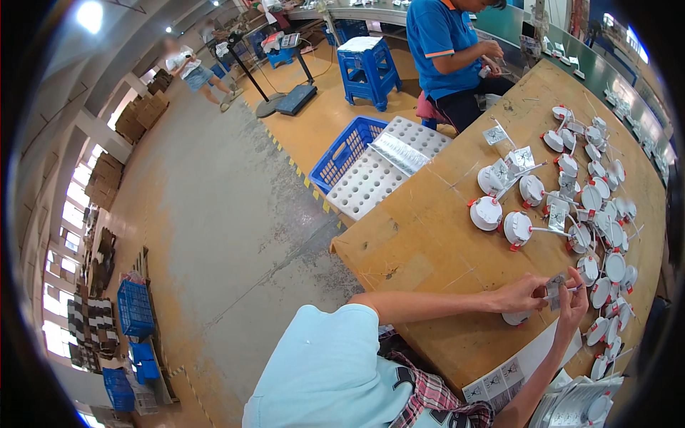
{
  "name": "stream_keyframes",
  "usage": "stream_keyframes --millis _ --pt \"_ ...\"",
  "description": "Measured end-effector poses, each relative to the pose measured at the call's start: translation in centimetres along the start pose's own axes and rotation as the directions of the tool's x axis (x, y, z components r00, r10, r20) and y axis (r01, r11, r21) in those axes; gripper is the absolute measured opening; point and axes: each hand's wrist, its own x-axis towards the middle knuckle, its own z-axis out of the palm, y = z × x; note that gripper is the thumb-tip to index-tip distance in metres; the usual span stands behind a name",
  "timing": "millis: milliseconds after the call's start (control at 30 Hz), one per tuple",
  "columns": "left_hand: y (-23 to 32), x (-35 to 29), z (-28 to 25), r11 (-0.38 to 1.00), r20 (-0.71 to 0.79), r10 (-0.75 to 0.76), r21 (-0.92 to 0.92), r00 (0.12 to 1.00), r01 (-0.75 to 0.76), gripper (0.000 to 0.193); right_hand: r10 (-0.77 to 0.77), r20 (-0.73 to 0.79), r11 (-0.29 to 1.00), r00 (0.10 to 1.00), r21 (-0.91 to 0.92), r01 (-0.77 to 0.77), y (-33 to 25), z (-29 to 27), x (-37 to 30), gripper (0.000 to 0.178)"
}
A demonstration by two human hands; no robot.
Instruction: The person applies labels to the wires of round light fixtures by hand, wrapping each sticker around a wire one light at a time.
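My left hand (522, 294) reaches across the brown table with its fingers pinched on a small silvery label (554, 287). My right hand (573, 303) is closed at the label's other side, thumb and fingers together; a thin white cable seems to run there, too small to be sure. Below my left hand lies a white round downlight (515, 318), partly hidden by it. A printed sheet of labels (492, 386) lies on the table under my right forearm. Many white downlights with red clips, such as this downlight (517, 227), lie beyond my hands, some with silvery labels on their cables.
A stack of silvery label sheets (571, 412) sits at the near right. Off the table's left edge stand a white tray with holes (360, 187) and a blue crate (342, 153). A co-worker in blue (442, 50) sits at the far side, near a blue stool (367, 71) and a conveyor (606, 85).
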Motion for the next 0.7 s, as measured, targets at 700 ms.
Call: stream_keyframes --millis 700 --pt "-0.7 -0.4 1.2 0.988 -0.158 -0.097 0.106 0.983 0.114 0.02 0.285 0.063 0.928 0.956 -0.267 -0.259 -0.1 -1.8 0.4 0.022"
